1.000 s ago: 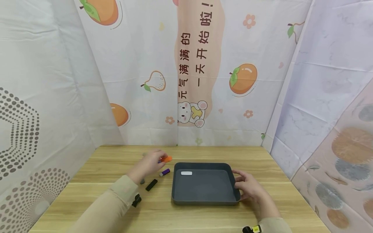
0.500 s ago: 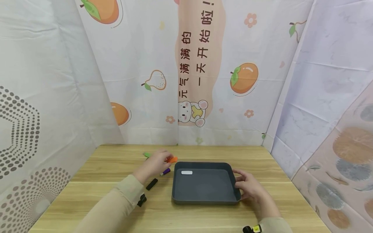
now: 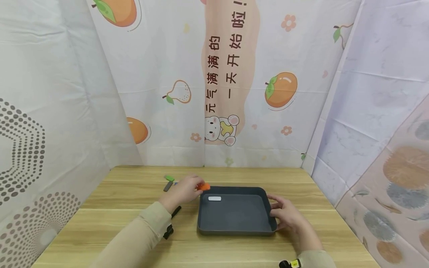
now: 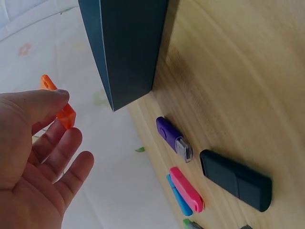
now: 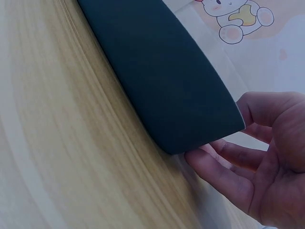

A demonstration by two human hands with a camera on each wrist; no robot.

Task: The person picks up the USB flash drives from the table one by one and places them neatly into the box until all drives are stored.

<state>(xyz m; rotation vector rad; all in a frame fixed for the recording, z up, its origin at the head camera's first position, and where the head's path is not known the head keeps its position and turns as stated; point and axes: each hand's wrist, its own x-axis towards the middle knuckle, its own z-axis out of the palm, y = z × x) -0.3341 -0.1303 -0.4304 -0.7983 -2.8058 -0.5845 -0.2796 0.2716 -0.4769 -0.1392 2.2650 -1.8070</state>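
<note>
My left hand (image 3: 186,190) pinches an orange USB stick (image 3: 204,186) between thumb and fingers, over the back left corner of a dark grey tray (image 3: 238,216). In the left wrist view the stick's (image 4: 66,116) looped end pokes out above the thumb, and the other fingers are loosely bent. A white stick (image 3: 214,198) lies inside the tray near its back left. At the tray's right side, my right hand (image 3: 285,212) grips the wall. The right wrist view has its fingertips at the rim and low on the outside of the tray (image 5: 162,71).
Left of the tray, a purple USB stick (image 4: 169,132), a black one (image 4: 236,179), a pink one (image 4: 187,188) and a blue one (image 4: 179,195) lie on the wooden table. Green (image 3: 169,178) and grey (image 3: 168,186) sticks lie farther back. Printed curtains surround the table.
My left hand has carried the orange USB stick rightward, from above the loose sticks to the tray's back left corner. The green and grey sticks have come into sight. My right hand stays put.
</note>
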